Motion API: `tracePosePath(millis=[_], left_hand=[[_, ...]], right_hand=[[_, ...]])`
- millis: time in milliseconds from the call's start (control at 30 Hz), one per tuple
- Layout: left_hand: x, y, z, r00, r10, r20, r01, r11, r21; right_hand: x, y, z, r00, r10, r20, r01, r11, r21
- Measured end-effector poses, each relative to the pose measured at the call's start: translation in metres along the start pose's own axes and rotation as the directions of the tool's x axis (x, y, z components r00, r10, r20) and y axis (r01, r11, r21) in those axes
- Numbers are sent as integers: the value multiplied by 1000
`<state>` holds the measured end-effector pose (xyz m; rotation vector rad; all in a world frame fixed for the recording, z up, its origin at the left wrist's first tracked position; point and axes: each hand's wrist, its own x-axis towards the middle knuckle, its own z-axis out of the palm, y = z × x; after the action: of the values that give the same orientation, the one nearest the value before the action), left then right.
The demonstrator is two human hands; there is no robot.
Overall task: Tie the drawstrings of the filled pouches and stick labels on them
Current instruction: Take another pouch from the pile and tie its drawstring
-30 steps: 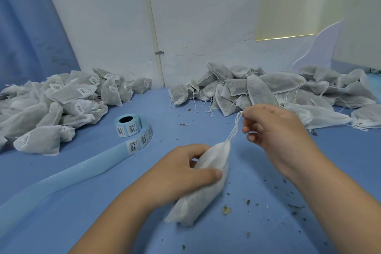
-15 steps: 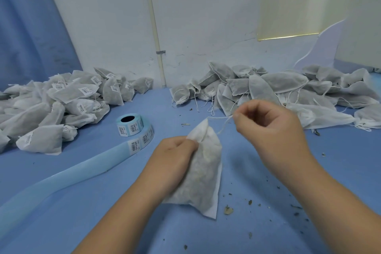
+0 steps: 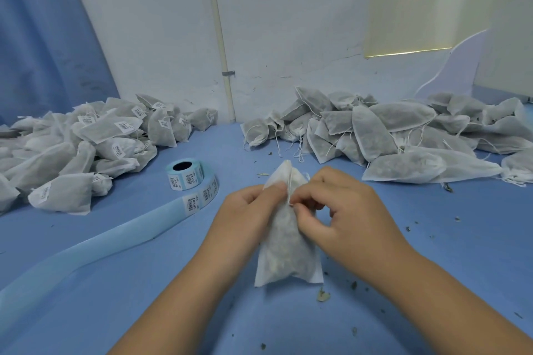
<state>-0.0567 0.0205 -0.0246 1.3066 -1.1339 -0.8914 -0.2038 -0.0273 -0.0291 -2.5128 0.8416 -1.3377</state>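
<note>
On the blue surface (image 3: 432,239), the white filled fabric pouch (image 3: 288,253) sits front-centre between the left hand (image 3: 248,210) and right hand (image 3: 346,216). Behind it to the left lies the pale-blue label roll (image 3: 184,174). The heap of labelled white pouches (image 3: 86,141) lies far left, the heap of unlabelled white pouches (image 3: 389,130) far right.

Blue table (image 3: 432,239) bears pouch heaps (image 3: 389,135), label roll (image 3: 184,174), crumbs (image 3: 323,295).

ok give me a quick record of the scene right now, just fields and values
left hand: grips the pouch near its top
right hand: pinches the drawstring at the pouch's neck
pouch: filled, held upright, no label visible
label roll: left of the pouch, partly unrolled
left pile: labelled pouches
right pile: pouches with no visible labels
</note>
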Motion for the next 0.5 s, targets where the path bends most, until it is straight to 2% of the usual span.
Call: tracePosePath(millis=[100,200,333,433,500], left_hand=[[1,-2,-2,998,-27,65,33,996,-84],[2,-4,-6,995,-61,81,71,989,-131],[4,-3,-9,995,-95,23,97,985,-144],[7,-3,-11,993,-114,-6,113,986,-125],[9,-3,-14,992,-124,-5,123,985,-124]], right_hand=[[0,1,-1,999,29,14,-30,997,71],[0,0,-1,996,86,11,-86,967,241],[2,-1,1,975,222,-13,-194,878,437],[3,2,1,943,332,-10,-289,834,470],[2,2,2,941,336,31,-316,846,429]])
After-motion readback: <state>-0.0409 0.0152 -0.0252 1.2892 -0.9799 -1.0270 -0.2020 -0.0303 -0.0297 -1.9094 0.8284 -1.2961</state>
